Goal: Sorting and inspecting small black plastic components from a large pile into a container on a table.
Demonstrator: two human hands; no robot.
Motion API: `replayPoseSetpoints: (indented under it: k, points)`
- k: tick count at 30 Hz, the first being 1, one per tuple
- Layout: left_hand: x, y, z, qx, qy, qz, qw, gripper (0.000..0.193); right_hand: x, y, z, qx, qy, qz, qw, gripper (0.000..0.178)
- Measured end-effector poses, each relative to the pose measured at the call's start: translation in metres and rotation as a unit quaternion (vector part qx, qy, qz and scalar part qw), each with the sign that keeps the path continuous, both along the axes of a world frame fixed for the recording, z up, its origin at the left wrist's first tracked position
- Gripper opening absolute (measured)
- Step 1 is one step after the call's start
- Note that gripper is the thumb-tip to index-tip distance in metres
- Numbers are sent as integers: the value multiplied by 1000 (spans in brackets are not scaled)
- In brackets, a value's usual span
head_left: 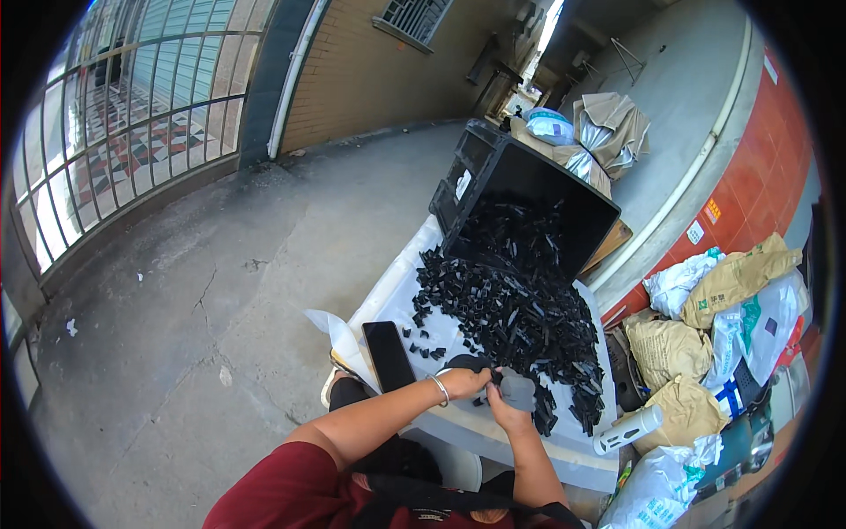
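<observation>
My left hand [465,383], with a metal bangle at its wrist, is closed with its fingertips against my right hand [508,413]. A small black piece [497,376] shows pinched where the fingers meet. A rounded grey thing [518,391] lies against my right fingers, and a similar darker grey thing [467,361] is just beyond my left hand; their kind is unclear. Both hands are over the near edge of a white-covered table [449,331]. Right beyond them spreads a heap of small black plastic-looking pieces [529,317], spilling from a tipped black crate [564,194].
A dark-screened phone [388,355] lies left of my hands. To the right are a white cylinder [627,429] with slots, brown paper sacks [670,348] and white plastic bags [656,494]. More bags [608,132] stand behind the crate. A barred gate [145,123] stands far left.
</observation>
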State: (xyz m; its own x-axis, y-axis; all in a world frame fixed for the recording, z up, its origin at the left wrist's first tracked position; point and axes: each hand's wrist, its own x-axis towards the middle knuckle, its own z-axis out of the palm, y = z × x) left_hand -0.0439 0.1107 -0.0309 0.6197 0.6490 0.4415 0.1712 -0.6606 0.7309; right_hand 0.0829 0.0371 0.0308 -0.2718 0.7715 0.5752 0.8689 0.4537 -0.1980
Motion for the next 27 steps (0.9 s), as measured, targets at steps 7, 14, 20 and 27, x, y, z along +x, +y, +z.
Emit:
replayPoseSetpoints:
  k: [7, 14, 20, 27]
  points:
    - [-40, -6, 23, -241, 6, 85, 967, 67, -27, -1, 23, -33, 103, 39, 993, 17]
    - [-42, -22, 46, -309, -176, 74, 932, 49, -14, -22, 24, 74, -65, 7, 995, 18]
    - [-47, -34, 56, -269, -116, 81, 953, 46, -20, -33, 29, 85, -96, -10, 992, 13]
    - [-35, -39, 44, -30, -119, 104, 987, 43, -21, -38, 22, 70, -176, -39, 981, 9]
